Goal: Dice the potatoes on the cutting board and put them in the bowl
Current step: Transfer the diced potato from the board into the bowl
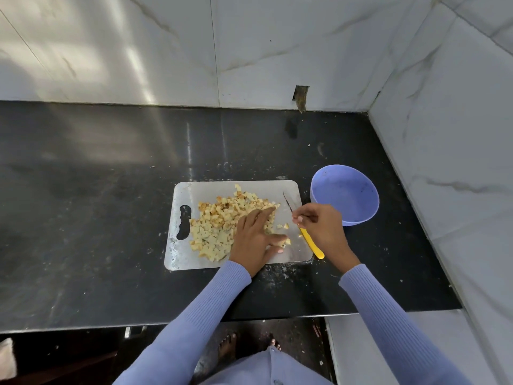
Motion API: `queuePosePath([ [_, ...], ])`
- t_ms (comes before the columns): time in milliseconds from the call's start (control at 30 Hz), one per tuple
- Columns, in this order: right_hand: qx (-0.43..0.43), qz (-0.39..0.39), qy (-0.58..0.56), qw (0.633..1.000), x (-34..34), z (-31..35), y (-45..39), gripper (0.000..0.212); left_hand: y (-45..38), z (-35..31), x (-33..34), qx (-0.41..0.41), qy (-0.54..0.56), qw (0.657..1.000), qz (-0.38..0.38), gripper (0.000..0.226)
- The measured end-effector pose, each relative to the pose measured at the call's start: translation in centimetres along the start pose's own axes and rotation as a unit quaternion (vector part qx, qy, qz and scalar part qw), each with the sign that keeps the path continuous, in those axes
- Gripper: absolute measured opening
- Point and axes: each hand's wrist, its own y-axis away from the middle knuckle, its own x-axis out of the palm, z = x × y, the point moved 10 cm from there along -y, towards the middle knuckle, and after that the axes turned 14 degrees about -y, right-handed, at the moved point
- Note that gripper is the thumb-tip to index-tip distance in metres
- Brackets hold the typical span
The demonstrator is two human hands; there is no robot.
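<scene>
On cutting board (183,190), diced potatoes (215,226) under spread left fingers (263,215), right fingers (301,218) pinching knife (308,240), bowl (345,194) beside.

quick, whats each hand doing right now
Left hand: open, fingers spread flat on the diced potatoes on the cutting board.
Right hand: fingers curled near the knife; whether it grips anything cannot be told.

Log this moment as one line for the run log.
left hand open on diced potatoes | right hand over knife | bowl empty
</scene>
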Motion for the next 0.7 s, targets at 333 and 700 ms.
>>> queuePosePath([
  [333,-0.018,0.051,0.244,0.968,2.5,-2.2,3.5,0.02,-0.6,2.7,-1.4,-0.074,0.034,0.994,-0.069,0.014],
  [700,0.001,0.024,0.092,0.995,4.8,-1.3,2.5,0.032,3.0,9.2,-4.1,-0.243,0.024,0.967,-0.075,0.028],
])
